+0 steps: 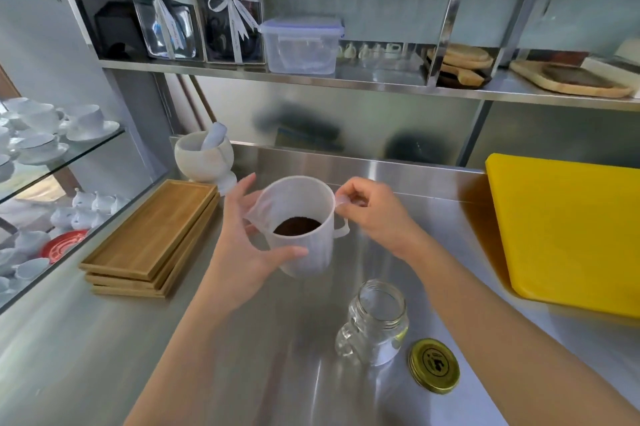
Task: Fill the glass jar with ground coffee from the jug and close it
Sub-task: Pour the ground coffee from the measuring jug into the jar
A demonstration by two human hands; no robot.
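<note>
Nearby, wooden trays (pixel 149 238), mortar (pixel 203 158), yellow board (pixel 568 231), jar (pixel 375 321) unobstructed

Two bare forearms (pixel 485 304) — no sleeves

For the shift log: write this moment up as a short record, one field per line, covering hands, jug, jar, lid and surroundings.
left hand: cups the jug's side, near the spout
right hand: pinches the top of the jug's handle
jug: white plastic, upright, ground coffee at the bottom
glass jar: open, empty, upright on the steel counter
lid: gold, flat on the counter, right of the jar
nearby: wooden trays stacked left; yellow board right
pouring: not begun
</note>
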